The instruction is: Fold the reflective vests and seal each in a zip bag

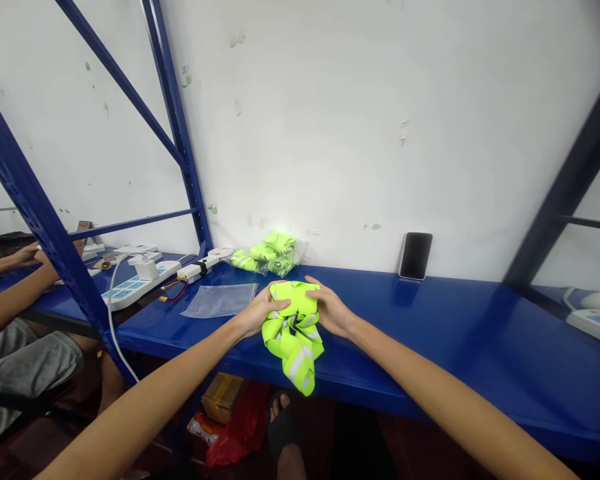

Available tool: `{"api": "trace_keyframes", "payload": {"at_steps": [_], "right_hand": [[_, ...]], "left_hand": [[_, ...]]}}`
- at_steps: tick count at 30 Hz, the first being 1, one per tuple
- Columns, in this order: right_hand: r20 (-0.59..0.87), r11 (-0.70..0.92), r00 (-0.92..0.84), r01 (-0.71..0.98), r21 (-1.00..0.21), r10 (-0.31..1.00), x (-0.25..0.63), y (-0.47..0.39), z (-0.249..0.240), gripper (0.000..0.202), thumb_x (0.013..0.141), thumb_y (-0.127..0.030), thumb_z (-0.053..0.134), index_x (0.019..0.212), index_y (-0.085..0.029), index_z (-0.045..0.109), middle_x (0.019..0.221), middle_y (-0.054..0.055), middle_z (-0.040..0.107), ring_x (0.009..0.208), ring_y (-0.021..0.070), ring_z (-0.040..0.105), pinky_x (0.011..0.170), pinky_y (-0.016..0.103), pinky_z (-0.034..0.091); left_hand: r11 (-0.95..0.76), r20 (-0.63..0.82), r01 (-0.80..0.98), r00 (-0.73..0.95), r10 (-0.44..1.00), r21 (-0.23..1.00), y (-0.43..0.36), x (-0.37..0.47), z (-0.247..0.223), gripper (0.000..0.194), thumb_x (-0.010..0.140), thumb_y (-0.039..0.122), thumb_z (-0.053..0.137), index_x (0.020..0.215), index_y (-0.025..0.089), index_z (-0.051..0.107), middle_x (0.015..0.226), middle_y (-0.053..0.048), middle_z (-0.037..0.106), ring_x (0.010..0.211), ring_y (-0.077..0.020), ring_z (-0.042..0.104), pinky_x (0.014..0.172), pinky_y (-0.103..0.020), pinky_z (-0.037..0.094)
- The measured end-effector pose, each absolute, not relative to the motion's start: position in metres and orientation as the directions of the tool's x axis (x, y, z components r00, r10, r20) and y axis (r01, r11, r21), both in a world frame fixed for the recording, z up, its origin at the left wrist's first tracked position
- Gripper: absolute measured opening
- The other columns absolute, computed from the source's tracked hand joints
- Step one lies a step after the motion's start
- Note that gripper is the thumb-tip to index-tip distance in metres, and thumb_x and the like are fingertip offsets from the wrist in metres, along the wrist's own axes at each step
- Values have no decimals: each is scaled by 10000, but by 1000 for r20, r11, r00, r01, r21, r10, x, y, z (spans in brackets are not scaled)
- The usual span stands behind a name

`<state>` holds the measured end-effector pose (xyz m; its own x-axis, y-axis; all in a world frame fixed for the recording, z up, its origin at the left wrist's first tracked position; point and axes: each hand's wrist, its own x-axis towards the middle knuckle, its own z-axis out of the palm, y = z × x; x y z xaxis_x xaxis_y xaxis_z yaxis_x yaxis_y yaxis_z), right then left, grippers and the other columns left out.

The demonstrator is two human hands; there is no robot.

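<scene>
Between my two hands is a neon-yellow reflective strap (295, 333) with silver bands, bunched and partly folded, its lower loop hanging past the table's front edge. My left hand (260, 308) grips its left side, thumb on top. On the other side, my right hand (331, 308) is closed on the upper right part, fingers behind it. A flat clear plastic bag (220, 301) lies on the blue table just left of my left hand. Against the wall, several similar yellow bundles (270, 253) sit in clear bags.
A dark-screened phone (416, 255) leans on the wall. Left are a small white fan (205, 264), a power strip (143, 283) and a cable beside a blue post (45, 200). Another person's arm (20, 297) is at far left. Below stand a cardboard box (223, 397) and red bag (240, 427).
</scene>
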<state>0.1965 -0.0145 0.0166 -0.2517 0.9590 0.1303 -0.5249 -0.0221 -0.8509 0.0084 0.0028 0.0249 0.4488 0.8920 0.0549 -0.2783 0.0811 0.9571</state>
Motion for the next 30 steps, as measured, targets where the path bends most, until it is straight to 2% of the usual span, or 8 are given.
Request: {"api": "trace_keyframes", "payload": {"at_steps": [3,7,10,14,19,22,25,30], "right_hand": [[69,-160,-425,-480,-863,902,199,-15,18,653,657,-157,725,1264,-207,488,1091,78,669,921,214,666,822,371,531],[62,-189,-553,-385,-903,831,203,-16,15,467,634,-143,757,1080,-133,619,966,90,710,845,215,687,788,349,540],[99,-94,-443,-394,-914,891,201,-17,12,396,604,-156,779,982,-136,663,908,75,727,792,217,695,756,346,549],[200,66,-263,-443,-894,944,195,-18,11,344,598,-183,783,928,-156,692,906,71,736,830,250,692,782,380,551],[295,230,-86,-437,-870,952,192,-15,13,310,640,-231,759,935,-159,696,924,71,732,879,268,678,855,426,522],[421,408,11,-278,-870,907,196,-14,15,340,656,-244,745,988,-190,690,968,49,722,968,260,648,918,421,486],[588,585,-70,-58,-809,806,201,-14,13,405,706,-196,689,1109,-230,666,1136,33,672,1095,234,591,1015,392,407],[656,676,-169,108,-729,735,215,-6,6,438,724,-133,625,1148,-238,655,1210,41,641,1172,236,551,1071,421,341]], "left_hand": [[17,89,-200,509,856,980,1,4,31,573,621,219,814,1118,159,533,967,-82,666,810,-233,663,727,-358,525],[-134,198,-158,527,827,978,-2,5,34,561,608,196,816,1113,164,575,985,-72,666,898,-232,645,777,-321,514],[-150,224,-188,476,851,971,-2,10,27,646,633,210,802,1224,197,541,1091,-78,651,988,-235,625,829,-317,507],[8,101,-284,366,925,959,-2,20,12,747,693,288,775,1343,266,407,1089,-75,664,885,-223,668,772,-349,537],[134,61,-460,385,921,878,-8,31,9,495,766,326,706,1204,186,522,1036,-92,678,864,-208,674,781,-320,538],[201,5,-448,417,909,871,-12,38,10,387,733,245,722,1081,150,583,930,-77,694,785,-191,673,758,-310,534],[222,-64,-404,371,927,887,-14,44,10,304,699,150,696,986,129,598,809,-60,692,690,-177,659,689,-291,519],[181,-119,-223,267,956,958,-19,46,14,253,637,17,550,865,118,594,634,-18,640,523,-131,579,506,-223,425]]}}
